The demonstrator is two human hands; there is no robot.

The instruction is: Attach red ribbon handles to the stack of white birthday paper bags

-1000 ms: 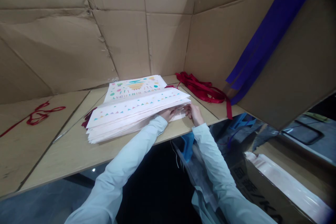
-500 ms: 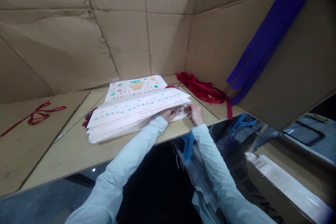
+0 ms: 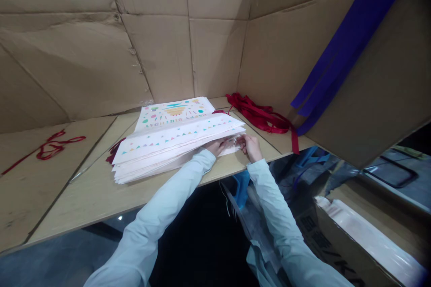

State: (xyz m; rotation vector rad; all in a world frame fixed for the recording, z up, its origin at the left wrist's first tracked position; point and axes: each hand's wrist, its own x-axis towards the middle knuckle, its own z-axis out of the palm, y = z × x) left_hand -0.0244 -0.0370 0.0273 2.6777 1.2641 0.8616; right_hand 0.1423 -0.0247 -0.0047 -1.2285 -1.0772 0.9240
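Currently left hand (image 3: 215, 146) and right hand (image 3: 252, 147) at the near right edge of a printed paper stack (image 3: 158, 157).
I see the stack on the table (image 3: 101, 197), upper layers raised; left fingers tucked partly under, right fingers curled narrow by the corner. Tips hidden, can't tell what either grips. Red ribbon pile (image 3: 262, 116) far right, thin red ribbon (image 3: 50, 149) left.

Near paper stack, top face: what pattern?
Near paper stack: white, with a row of small multicoloured triangles and scattered specks. Best seen in the head view.
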